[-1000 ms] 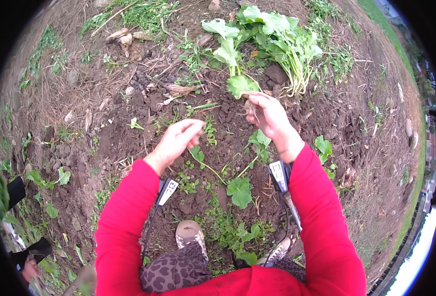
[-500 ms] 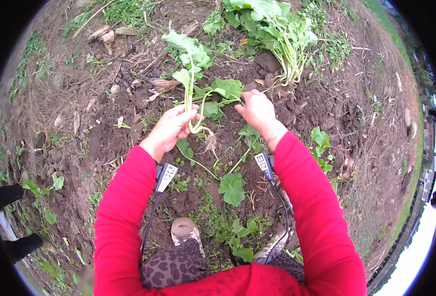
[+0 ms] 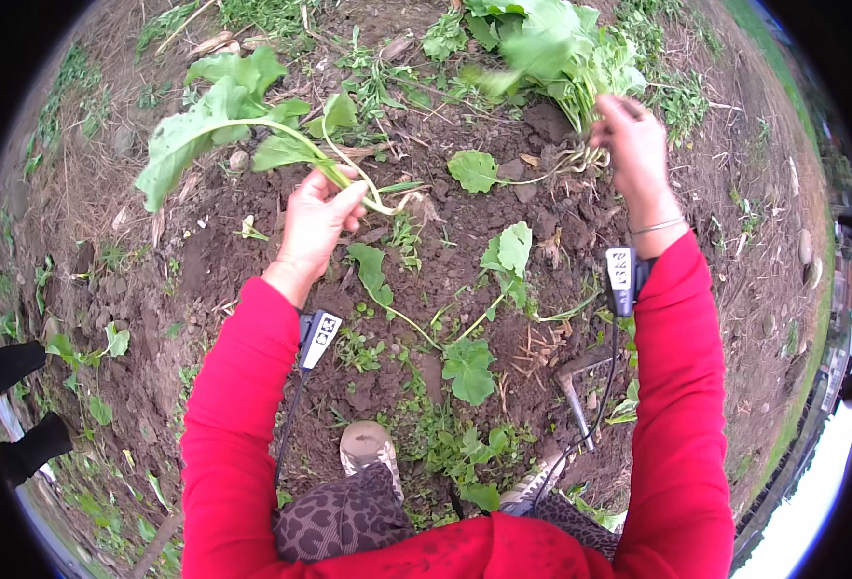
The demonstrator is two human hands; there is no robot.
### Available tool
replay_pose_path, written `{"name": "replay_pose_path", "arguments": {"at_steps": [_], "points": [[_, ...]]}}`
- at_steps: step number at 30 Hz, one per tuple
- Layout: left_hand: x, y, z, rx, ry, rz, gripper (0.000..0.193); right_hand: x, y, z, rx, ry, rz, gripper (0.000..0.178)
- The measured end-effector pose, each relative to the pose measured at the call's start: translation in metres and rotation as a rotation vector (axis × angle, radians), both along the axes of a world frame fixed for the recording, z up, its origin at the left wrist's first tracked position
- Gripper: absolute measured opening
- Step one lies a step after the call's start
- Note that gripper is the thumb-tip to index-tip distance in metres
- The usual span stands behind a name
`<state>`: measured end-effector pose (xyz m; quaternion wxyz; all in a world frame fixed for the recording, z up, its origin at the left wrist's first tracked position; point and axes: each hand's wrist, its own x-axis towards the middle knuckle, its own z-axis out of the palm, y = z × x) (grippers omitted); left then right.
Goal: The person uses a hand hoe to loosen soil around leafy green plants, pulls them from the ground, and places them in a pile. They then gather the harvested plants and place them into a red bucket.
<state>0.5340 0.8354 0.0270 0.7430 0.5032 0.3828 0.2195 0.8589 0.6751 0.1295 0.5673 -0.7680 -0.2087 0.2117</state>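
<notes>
Right, from the head camera I see the left hand point(image 3: 315, 214) near the middle, a little left, holding a leafy plant point(image 3: 209, 125) by its stalks. The fingers are curled in, with thumb and fingertips pinching the stems. The plant's broad leaves spread toward the upper left of the frame, and its pale root end sticks out to the right of the hand, above the soil point(image 3: 503, 212).

The right hand point(image 3: 635, 150) is at the upper right, at the stalk end of a heap of greens point(image 3: 590, 72) lying on the ground. Its fingers are bent but smeared by motion, and I can't tell whether they grip a stalk or only touch. Some leaves point(image 3: 532, 53) over the heap are blurred too. A bracelet point(image 3: 659, 227) circles that wrist.

Between the hands, a single leaf point(image 3: 472, 171) lies on the dirt, its thin stem running right toward the heap. Lower down, in the centre, a low plant point(image 3: 468, 372) sprawls over the soil. A metal-shafted tool point(image 3: 576, 405) rests right of it, near the right sleeve point(image 3: 682, 386). A shoe point(image 3: 366, 446) shows at the bottom, beside patterned trousers point(image 3: 344, 511).
</notes>
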Motion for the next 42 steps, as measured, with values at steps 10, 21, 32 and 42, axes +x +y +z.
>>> {"name": "replay_pose_path", "arguments": {"at_steps": [10,21,32,42], "points": [[0.033,-0.004,-0.04,0.177,0.155,-0.016,0.018,-0.106,0.01,-0.144,-0.74,-0.454,0.897,0.053],[0.073,-0.018,-0.06,0.74,0.435,-0.252,0.025,-0.152,0.019,-0.179,-0.974,-0.526,0.905,0.035],[0.077,-0.02,-0.098,0.87,0.475,-0.68,0.033,-0.113,-0.051,-0.138,-0.772,-0.477,0.648,0.032],[0.076,0.004,-0.13,0.838,0.455,-0.755,0.038,-0.101,-0.064,-0.157,-1.122,-0.663,0.196,0.064]]}}
